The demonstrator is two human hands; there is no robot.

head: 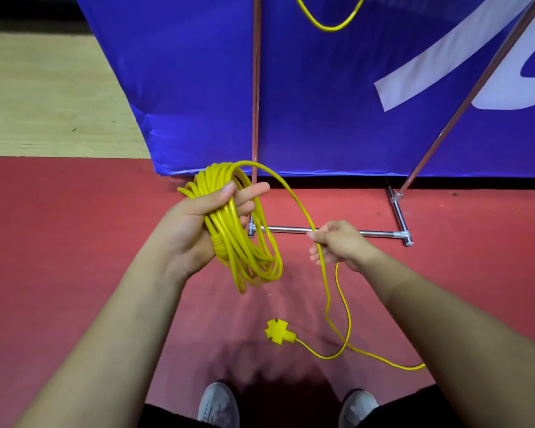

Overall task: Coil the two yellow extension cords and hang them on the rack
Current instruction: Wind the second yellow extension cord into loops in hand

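Note:
My left hand (209, 211) grips a bundle of coiled yellow extension cord (244, 251), the loops hanging below my palm. One strand arcs from the top of the coil to my right hand (337, 242), which pinches it. From there the loose cord trails down to the red floor and ends at a yellow multi-outlet socket head (278, 332). A loop of a second yellow cord (331, 24) hangs at the top of the view on the metal rack (255, 88).
The rack's chrome uprights and base bar (377, 233) stand on the red floor in front of a blue banner (322, 103). Pale wooden flooring (44, 97) lies at the left. My two shoes (220, 406) show at the bottom edge.

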